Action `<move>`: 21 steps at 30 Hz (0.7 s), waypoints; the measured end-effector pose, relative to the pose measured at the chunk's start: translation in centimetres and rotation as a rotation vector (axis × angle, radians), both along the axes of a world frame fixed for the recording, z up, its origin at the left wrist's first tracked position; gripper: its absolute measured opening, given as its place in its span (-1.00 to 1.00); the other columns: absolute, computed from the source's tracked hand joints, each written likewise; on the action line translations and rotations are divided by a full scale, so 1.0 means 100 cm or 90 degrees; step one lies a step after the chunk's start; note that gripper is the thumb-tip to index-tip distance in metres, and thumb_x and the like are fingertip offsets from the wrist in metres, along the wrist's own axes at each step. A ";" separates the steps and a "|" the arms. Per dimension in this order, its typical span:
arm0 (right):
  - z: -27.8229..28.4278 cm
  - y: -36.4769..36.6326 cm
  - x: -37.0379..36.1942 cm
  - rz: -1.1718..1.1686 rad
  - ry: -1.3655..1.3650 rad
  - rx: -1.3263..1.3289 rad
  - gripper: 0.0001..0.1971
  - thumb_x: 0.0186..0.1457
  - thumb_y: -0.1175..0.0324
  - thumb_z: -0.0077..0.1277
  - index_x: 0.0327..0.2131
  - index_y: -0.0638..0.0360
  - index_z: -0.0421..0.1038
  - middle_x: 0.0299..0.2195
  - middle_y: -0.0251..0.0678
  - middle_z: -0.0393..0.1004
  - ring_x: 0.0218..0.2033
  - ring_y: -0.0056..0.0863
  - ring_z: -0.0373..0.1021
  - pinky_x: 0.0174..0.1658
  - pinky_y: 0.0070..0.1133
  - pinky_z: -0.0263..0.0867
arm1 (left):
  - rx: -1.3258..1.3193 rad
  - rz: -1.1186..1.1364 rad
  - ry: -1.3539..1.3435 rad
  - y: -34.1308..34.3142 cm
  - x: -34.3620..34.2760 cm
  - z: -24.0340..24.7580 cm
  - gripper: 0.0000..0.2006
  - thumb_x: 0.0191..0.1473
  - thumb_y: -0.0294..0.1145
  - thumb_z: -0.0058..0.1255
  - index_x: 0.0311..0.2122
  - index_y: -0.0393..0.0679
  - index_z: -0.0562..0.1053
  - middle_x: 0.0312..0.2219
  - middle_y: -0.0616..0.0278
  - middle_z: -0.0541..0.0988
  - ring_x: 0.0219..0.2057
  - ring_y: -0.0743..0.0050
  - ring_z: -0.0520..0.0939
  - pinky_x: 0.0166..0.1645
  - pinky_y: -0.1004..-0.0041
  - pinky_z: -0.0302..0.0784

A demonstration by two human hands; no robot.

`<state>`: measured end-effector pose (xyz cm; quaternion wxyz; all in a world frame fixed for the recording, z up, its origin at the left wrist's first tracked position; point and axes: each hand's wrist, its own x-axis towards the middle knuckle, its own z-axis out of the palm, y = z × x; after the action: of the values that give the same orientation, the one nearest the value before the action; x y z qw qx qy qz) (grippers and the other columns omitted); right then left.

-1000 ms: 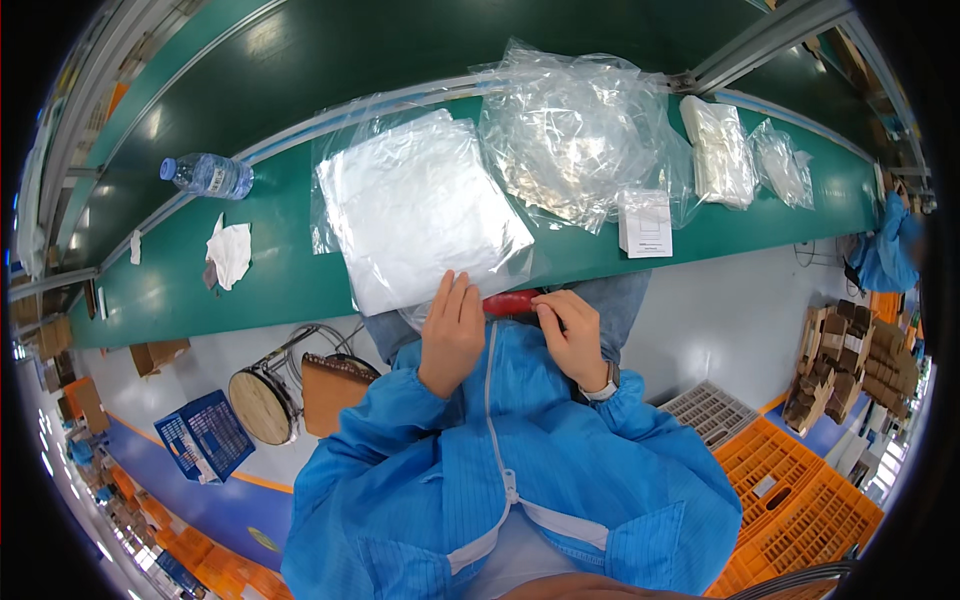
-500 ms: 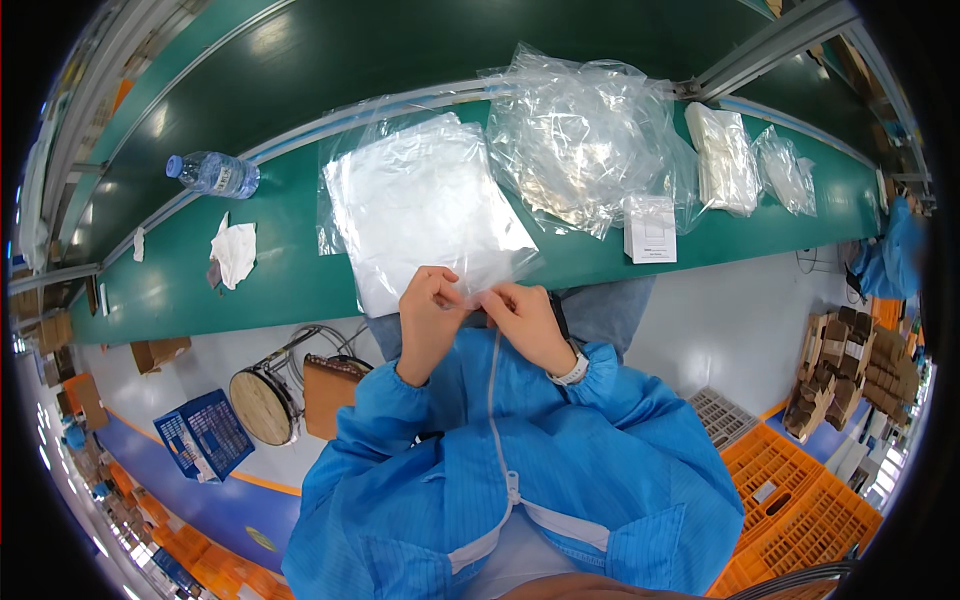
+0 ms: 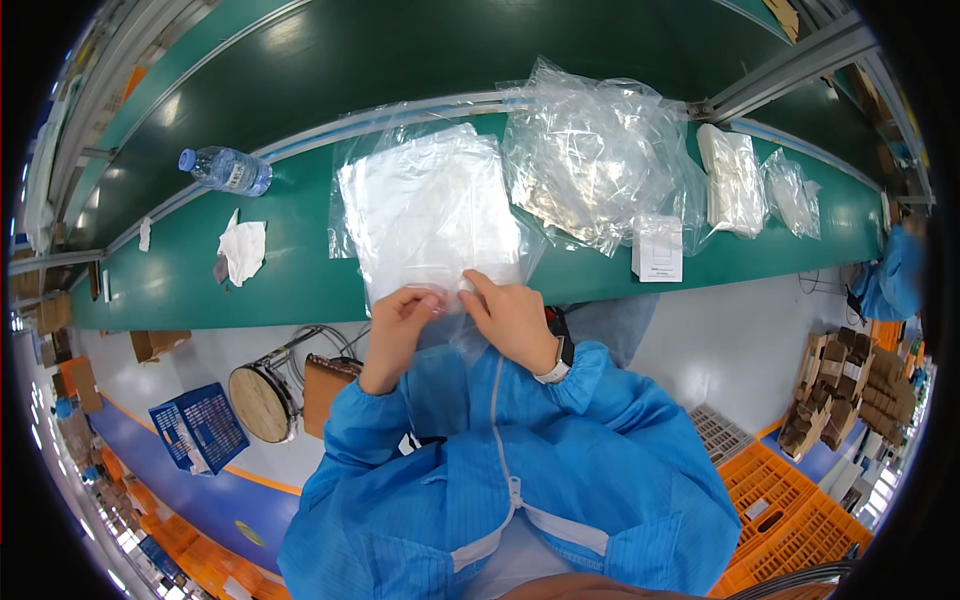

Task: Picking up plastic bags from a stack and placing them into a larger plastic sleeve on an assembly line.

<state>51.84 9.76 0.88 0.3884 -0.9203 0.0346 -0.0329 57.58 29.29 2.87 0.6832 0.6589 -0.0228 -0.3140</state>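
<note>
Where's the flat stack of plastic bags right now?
In the head view, the flat stack lies on the green table, just left of the crumpled bags, with the left hand and right hand at its near end.

jacket [image 3: 590, 480] cut off by lower edge, print [image 3: 660, 271] on box [image 3: 657, 243] too small to read, co-worker [image 3: 895, 280] blurred, red item [image 3: 556, 319] partly hidden behind right hand [image 3: 512, 322]

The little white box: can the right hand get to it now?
Probably yes: the white box stands on the green table, to the right of the right hand. Nothing seems in between, but that hand is at clear plastic.
</note>
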 end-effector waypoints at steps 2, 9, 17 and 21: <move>0.004 -0.001 0.002 0.010 0.007 -0.039 -0.64 0.27 0.17 0.07 0.03 0.14 0.49 -0.64 -0.20 0.51 -0.61 -0.20 0.49 -0.55 -0.28 0.32 | 0.037 0.103 0.029 0.016 0.006 0.010 -0.87 0.31 -0.53 -0.03 -0.17 -0.35 0.53 -0.13 0.08 0.62 -0.13 0.39 0.65 0.08 0.40 0.58; -0.006 -0.001 0.000 0.010 -0.012 -0.124 -0.56 0.26 0.15 0.08 0.14 0.12 0.42 -0.62 -0.27 0.49 -0.64 -0.23 0.46 -0.59 -0.33 0.31 | -0.017 0.326 -0.189 0.076 0.023 0.068 -0.88 0.33 -0.49 -0.05 -0.20 -0.31 0.50 -0.15 0.08 0.60 -0.17 0.35 0.63 -0.07 0.43 0.56; -0.003 0.009 0.033 -0.002 -0.024 -0.112 -0.55 0.24 0.18 0.09 0.14 0.15 0.41 -0.49 -0.20 0.54 -0.55 -0.21 0.49 -0.53 -0.35 0.35 | 0.124 0.167 -0.392 0.019 0.012 0.101 -0.87 -0.03 -0.64 0.26 -0.44 -0.24 0.49 -0.23 0.13 0.60 -0.29 0.41 0.58 -0.20 0.47 0.51; 0.020 -0.007 0.033 -0.036 -0.179 0.289 -0.63 0.22 0.26 0.11 0.04 0.24 0.48 -0.40 -0.21 0.50 -0.54 -0.39 0.42 -0.48 -0.52 0.30 | 0.178 0.017 -0.465 -0.041 0.034 0.043 -0.77 -0.14 -0.67 0.36 -0.45 -0.26 0.46 -0.36 0.16 0.58 -0.44 0.48 0.56 -0.35 0.54 0.49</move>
<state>55.14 9.02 2.89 0.5848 -0.7946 0.0128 -0.1626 60.97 25.20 7.18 0.5375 0.8143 -0.2130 -0.0502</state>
